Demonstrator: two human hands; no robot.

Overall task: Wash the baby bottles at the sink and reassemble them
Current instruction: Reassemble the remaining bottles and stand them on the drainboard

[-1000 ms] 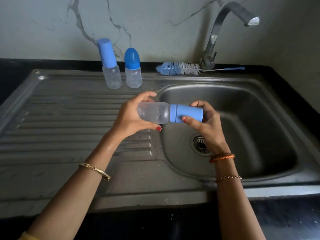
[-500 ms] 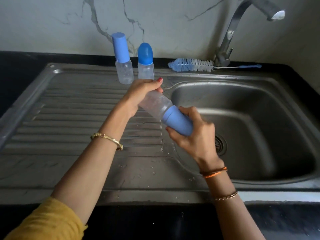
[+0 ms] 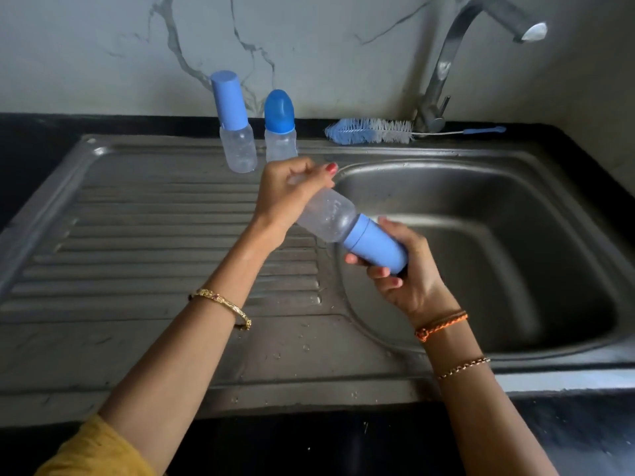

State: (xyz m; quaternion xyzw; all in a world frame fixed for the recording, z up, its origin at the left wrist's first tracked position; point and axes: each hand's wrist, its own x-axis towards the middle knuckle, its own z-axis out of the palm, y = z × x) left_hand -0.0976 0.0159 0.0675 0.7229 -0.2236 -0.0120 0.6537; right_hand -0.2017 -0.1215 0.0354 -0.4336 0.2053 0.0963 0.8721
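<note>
A clear baby bottle [image 3: 331, 218] with a tall blue cap [image 3: 376, 247] is held tilted over the left edge of the sink basin, cap end pointing toward me and down. My left hand [image 3: 288, 197] grips the bottle's clear base end. My right hand [image 3: 400, 269] curls around the blue cap from below. Two more capped bottles stand at the back of the drainboard: one with a tall cylindrical blue cap [image 3: 235, 125], one with a rounded blue cap [image 3: 280, 127].
A blue and white bottle brush [image 3: 371, 131] lies along the sink's back rim by the faucet [image 3: 446, 63]. The steel basin [image 3: 515, 235] is to the right, the ridged drainboard [image 3: 154, 235] to the left. A marble wall stands behind.
The bottle went from level to tilted, cap end swung down toward me. My left hand rose toward the back with the base. The camera view shifted a little.
</note>
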